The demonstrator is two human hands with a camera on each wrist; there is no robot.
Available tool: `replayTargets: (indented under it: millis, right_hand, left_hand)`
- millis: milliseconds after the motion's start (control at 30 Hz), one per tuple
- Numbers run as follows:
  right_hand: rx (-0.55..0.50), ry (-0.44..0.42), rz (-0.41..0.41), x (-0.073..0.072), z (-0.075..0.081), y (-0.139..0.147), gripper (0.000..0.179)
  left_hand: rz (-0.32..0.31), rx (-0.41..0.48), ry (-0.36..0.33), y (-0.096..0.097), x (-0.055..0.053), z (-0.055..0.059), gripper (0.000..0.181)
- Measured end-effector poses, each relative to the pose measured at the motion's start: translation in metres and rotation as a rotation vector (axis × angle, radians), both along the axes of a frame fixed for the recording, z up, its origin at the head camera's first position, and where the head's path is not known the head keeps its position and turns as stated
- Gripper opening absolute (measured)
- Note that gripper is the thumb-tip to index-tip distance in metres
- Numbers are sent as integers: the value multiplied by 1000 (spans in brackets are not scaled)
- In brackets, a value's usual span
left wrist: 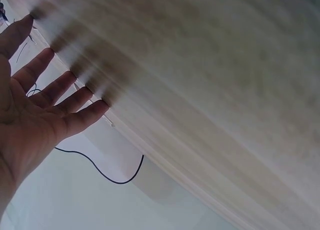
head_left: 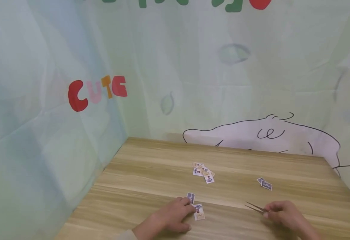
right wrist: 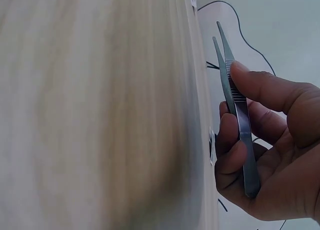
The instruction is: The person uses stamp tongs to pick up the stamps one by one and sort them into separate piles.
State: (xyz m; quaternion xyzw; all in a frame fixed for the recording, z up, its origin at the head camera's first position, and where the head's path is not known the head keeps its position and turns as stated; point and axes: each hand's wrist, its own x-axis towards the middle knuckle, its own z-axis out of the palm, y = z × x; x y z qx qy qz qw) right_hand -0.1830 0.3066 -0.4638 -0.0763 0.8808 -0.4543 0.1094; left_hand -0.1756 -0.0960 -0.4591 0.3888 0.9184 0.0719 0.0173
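My left hand (head_left: 175, 215) rests low over the wooden table, its fingertips at two small cards. One is a dark-backed card (head_left: 191, 197) lying face down; the other is a face-up card (head_left: 199, 213) with a printed figure, partly under the fingers. In the left wrist view the fingers (left wrist: 80, 115) are spread and fairly straight, their tips touching the tabletop. A pair of metal tweezers (right wrist: 242, 115) is gripped between thumb and curled fingers of my right hand (head_left: 284, 215). The tweezers' tips stand apart and point left, with nothing between them.
Several overlapping face-up cards (head_left: 204, 171) lie farther back at the table's middle. Two dark-backed cards (head_left: 265, 184) overlap on the right, beyond the right hand. The wooden table (head_left: 144, 166) ends at printed cloth walls (head_left: 150, 66) on the left, back and right.
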Motion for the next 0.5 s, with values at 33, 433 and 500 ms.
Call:
replayTargets:
  millis: [33,433,500]
  right_hand:
    - [0,2,2,-1,1,-2,30]
    - [-34,6,71,-9,3,-23,28]
    - [-41,7,90,-10,3,-27,27]
  left_hand:
    - [-1,0,2,0,-1,0,51]
    - [-11,-2,5,0,-2,0,51]
    - [-11,0,4,0,-3,0,51]
